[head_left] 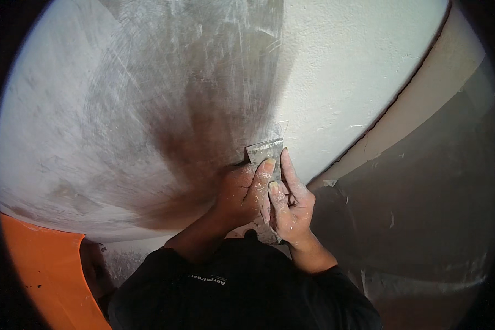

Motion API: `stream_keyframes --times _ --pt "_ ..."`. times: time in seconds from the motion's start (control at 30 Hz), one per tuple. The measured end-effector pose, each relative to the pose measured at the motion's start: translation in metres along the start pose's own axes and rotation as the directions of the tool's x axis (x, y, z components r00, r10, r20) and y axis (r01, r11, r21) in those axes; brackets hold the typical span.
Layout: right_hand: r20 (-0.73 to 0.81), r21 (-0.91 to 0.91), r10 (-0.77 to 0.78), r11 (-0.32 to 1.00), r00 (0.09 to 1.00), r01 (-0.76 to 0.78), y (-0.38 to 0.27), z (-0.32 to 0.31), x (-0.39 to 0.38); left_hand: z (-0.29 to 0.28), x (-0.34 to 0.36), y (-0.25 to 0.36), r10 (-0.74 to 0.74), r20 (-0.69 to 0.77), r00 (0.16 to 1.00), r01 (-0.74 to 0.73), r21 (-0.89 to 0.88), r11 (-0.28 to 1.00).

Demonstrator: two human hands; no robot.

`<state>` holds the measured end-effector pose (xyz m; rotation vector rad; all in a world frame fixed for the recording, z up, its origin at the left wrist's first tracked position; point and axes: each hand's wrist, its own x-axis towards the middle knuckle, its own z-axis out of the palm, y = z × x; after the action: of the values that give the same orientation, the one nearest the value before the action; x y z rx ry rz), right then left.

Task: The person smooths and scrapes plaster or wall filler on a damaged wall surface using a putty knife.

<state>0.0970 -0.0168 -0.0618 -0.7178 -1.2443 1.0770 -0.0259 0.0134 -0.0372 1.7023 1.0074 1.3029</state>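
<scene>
Blk top [258, 297] w/ plain, matte fabric at 6 o'clock; tiny wht lettering [212, 279] approx 6:30, running slanted. L sleeve [146, 275] approx 7:30 & R sleeve [341, 289] approx 5 o'clock, both blk, forearms bare beyond. Fingers [291, 173] nr centre, bare, spotted w/ wht dust & specks.

The scraper [264, 152] showed smeared metal, the grey wall surface [176, 71] a streaked, chalky finish, the white coat [346, 60] matt, slightly rough texture, and the black shirt [253, 286] dull cloth.
</scene>
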Motion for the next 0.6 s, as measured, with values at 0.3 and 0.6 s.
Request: stream_keyframes --times 0.3,0.6 --pt "0.019 -0.013 0.055 0.998 0.998 -0.055 -0.013 -0.001 0.004 0.008 0.002 0.000 0.040 -0.098 0.994 -0.046 -0.063 0.997" --pt "0.045 0.004 -0.022 1.000 0.999 0.022 -0.017 -0.004 0.008 0.015 0.004 0.012 0.043 -0.195 0.980 -0.051 -0.040 0.998"
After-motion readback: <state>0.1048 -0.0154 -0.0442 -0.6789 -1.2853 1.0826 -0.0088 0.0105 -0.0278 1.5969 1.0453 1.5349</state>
